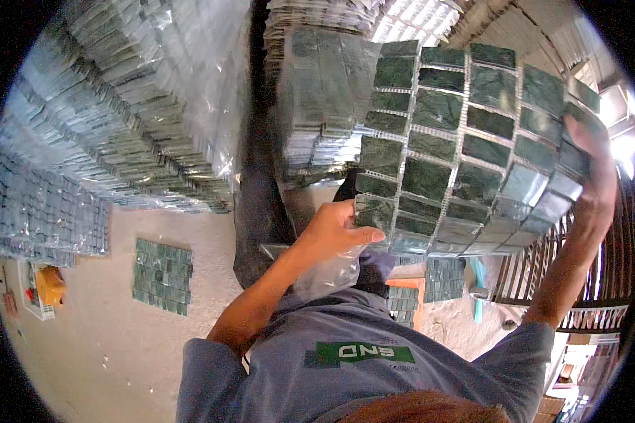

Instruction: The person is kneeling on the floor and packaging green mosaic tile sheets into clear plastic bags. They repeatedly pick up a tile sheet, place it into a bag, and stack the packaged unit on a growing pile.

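A sheet of dark green stone mosaic tiles [441, 151], joined on a pale mesh that shows between the pieces, is held up in front of me. It curves at its right side. My left hand [349, 229] grips the lower left corner, thumb lying on the tile face. At the right edge, my right hand [589, 141] holds the sheet; it is slightly blurred and part of its fingers are hidden. Clear plastic [329, 275] hangs beside my left forearm. Behind the sheet stands a stack of plastic-wrapped tile sheets [324, 84], partly covered by it.
Tall stacks of plastic-wrapped tile sheets [134, 92] fill the left. On the floor lie a tile sheet [162, 275] and another tile sheet [444, 280]. A yellow object [51, 285] sits in a white crate [35, 299] at far left. A slatted wooden structure [543, 275] stands right.
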A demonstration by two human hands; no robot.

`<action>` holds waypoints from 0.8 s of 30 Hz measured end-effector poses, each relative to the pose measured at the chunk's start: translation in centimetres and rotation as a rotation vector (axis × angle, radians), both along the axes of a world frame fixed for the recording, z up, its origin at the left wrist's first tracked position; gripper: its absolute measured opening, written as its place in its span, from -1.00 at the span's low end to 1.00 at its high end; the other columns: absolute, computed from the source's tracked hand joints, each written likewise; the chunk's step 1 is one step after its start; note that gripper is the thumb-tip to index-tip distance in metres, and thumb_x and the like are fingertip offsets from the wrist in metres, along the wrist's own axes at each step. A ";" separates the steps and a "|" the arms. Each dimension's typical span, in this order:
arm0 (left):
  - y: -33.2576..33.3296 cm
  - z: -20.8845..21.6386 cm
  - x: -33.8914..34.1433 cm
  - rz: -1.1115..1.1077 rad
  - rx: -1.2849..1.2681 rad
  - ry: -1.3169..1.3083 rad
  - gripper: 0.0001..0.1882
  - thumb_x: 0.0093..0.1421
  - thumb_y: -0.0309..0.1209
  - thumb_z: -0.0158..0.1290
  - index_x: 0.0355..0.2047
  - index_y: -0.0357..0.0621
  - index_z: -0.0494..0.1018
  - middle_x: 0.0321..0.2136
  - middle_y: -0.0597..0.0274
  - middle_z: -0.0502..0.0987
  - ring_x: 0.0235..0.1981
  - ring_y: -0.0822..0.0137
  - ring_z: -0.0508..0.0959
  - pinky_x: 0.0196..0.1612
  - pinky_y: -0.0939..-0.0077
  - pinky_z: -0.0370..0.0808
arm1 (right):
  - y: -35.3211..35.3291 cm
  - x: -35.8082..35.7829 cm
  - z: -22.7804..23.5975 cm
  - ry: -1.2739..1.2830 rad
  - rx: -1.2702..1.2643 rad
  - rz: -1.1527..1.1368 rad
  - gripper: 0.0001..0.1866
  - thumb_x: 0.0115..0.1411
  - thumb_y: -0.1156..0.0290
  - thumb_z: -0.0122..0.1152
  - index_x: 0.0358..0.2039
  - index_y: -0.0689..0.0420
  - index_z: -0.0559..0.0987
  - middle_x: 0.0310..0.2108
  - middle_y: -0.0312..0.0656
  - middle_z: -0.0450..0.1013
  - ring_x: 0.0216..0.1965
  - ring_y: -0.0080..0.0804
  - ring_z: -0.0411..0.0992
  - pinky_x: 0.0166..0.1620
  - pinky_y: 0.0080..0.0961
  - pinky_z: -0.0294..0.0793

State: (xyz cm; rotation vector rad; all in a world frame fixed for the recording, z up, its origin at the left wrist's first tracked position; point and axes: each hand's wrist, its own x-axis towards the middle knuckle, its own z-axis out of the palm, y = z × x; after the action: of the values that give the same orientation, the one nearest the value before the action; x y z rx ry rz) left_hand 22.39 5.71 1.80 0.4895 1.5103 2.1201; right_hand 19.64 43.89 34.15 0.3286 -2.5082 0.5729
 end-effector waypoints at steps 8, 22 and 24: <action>-3.2 2.5 -3.2 0.197 0.075 -0.163 -0.65 0.14 -0.44 0.25 -0.07 -0.28 0.50 -0.22 0.27 0.60 -0.23 0.50 0.55 -0.12 0.54 0.50 | -10.6 -7.9 -2.3 -0.197 -0.542 0.145 -0.43 -0.02 0.42 0.44 0.02 0.27 0.47 -0.21 -0.11 0.57 -0.28 -0.35 0.56 -0.15 -0.44 0.55; 1.9 2.4 -5.3 0.433 0.205 -0.151 -0.78 0.11 -0.47 0.25 -0.25 -0.24 0.51 -0.49 0.41 0.53 -0.53 0.62 0.42 -0.51 0.65 0.35 | -15.1 -5.9 0.7 -0.111 -0.160 0.111 -0.67 0.06 0.31 0.41 -0.19 0.18 0.62 -0.34 -0.25 0.59 -0.39 -0.48 0.53 -0.24 -0.56 0.50; 1.7 2.4 -5.3 0.448 0.197 -0.140 -0.78 0.12 -0.44 0.24 -0.25 -0.25 0.51 -0.50 0.39 0.53 -0.53 0.61 0.43 -0.51 0.64 0.36 | -14.8 -6.9 0.7 -0.131 -0.142 0.128 -0.68 0.08 0.30 0.40 -0.19 0.18 0.62 -0.33 -0.25 0.59 -0.38 -0.50 0.53 -0.23 -0.57 0.49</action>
State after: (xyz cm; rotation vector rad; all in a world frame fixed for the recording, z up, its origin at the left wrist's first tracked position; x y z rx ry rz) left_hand 17.10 7.45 4.16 0.0625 1.4390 2.5997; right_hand 12.76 29.05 34.83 0.4115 -2.5666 0.8443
